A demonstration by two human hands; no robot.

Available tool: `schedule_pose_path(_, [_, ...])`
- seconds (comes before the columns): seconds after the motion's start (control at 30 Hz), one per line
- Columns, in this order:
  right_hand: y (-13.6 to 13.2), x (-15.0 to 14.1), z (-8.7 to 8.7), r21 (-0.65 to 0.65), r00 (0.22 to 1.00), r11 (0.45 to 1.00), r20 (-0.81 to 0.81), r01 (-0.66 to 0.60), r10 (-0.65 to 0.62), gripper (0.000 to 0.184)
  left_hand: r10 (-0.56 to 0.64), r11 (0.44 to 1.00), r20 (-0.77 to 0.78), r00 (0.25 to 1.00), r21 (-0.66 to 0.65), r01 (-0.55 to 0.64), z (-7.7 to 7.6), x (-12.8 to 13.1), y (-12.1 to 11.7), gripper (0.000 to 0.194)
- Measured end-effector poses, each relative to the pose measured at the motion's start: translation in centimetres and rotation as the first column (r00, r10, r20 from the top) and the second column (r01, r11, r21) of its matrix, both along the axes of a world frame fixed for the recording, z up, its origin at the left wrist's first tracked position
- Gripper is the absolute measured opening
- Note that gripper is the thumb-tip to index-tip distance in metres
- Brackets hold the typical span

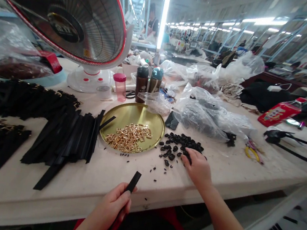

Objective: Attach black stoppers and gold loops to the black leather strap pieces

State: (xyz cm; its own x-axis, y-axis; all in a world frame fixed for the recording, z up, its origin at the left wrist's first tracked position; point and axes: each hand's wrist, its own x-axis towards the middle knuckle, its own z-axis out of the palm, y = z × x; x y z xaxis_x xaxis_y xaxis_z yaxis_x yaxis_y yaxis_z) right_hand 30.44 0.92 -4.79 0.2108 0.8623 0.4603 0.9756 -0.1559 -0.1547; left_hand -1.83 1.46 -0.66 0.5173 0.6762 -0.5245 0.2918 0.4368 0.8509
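A flat black strap [133, 181] is pinched in my left hand [117, 201], its free end pointing up over the table's front edge. My right hand [198, 166] reaches to the right side of a pile of small black pieces [171, 156], thumb and fingers bent together over them. Whatever lies between those fingertips is mostly hidden. Left of the pile, a round golden tray [156, 116] carries many small gold-coloured metal buckles [128, 137]. Another short black strip [107, 122] lies across the tray's left rim.
Bundles of black straps [77, 138] cover the table's left side, below a large heater fan [68, 10]. Behind the tray stand a pink cup [120, 87] and dark bottles [141, 84]. Plastic bags [205, 115], yellow-handled snips [252, 153] and a red bottle [280, 111] lie to the right.
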Motion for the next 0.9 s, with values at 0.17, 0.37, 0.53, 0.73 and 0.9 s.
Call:
schedule_pose_path(0.17, [-1.5,4.8,-2.5,0.033,0.974,0.979,-0.104,0.203,-0.199,0.068,-0.032,0.999,-0.008,0.999,-0.005,0.032,0.1,0.5,-0.2,0.052])
schedule_pose_path(0.37, [1.4,1.8,-3.3,0.013,0.955,0.980,-0.229,0.196,-0.188,0.068,-0.032,0.999,-0.014,0.999,-0.015,0.032,0.7,1.0,-0.6,0.049])
schedule_pose_path(0.53, [4.5,-2.9,-2.1,-0.005,0.969,0.991,-0.210,0.135,-0.133,0.061,0.004,1.000,-0.030,1.000,-0.003,-0.005,0.4,0.4,-0.7,0.048])
schedule_pose_path(0.73, [5.6,-6.6,-0.6,0.030,0.976,0.999,-0.213,-0.035,0.041,0.050,0.023,0.999,0.002,1.000,-0.047,-0.023,-0.3,0.3,-0.9,0.052])
schedule_pose_path(0.9, [4.1,-1.6,-0.2,0.118,0.969,0.993,-0.245,0.026,0.004,0.035,0.092,0.995,0.005,0.996,-0.029,-0.092,-0.2,0.2,-0.7,0.054])
